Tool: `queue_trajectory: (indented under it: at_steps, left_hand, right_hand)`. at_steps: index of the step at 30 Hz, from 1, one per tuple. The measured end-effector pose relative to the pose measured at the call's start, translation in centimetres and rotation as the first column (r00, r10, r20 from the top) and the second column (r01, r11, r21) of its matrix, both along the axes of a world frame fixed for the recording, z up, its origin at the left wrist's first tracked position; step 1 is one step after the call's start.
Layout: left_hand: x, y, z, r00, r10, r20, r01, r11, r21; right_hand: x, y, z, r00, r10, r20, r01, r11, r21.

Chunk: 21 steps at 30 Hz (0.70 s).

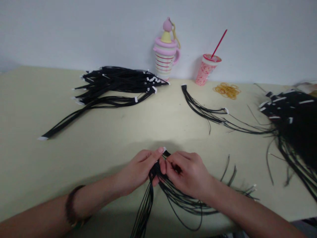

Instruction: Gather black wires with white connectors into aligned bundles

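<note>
My left hand and my right hand meet at the front of the table, and both pinch a bundle of thin black wires. The wires' upper end sits between my fingers, partly hidden by them. Their long strands hang down and spread toward the table's near edge. A small white tip shows just past my left fingertips, though I cannot tell exactly what it is. A dark beaded bracelet circles my left wrist.
A pile of black wires with white end tips lies at the back left of the pale green table. A looser bundle and a dense heap lie right. Orange rubber bands, a striped mug and a pink straw cup stand behind.
</note>
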<state>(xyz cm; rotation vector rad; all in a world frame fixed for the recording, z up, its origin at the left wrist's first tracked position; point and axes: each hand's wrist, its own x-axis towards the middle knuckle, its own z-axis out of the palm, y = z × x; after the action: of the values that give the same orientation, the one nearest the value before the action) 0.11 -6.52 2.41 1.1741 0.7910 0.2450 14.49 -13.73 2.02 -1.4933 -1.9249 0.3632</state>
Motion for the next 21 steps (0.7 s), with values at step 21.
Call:
queue_trajectory:
  at_steps: [21]
  left_hand:
    - [-0.04, 0.53, -0.88, 0.983, 0.072, 0.168, -0.025, 0.963, -0.268]
  right_hand:
    - [0.00, 0.07, -0.24, 0.999, -0.035, -0.023, 0.035, 0.999, -0.001]
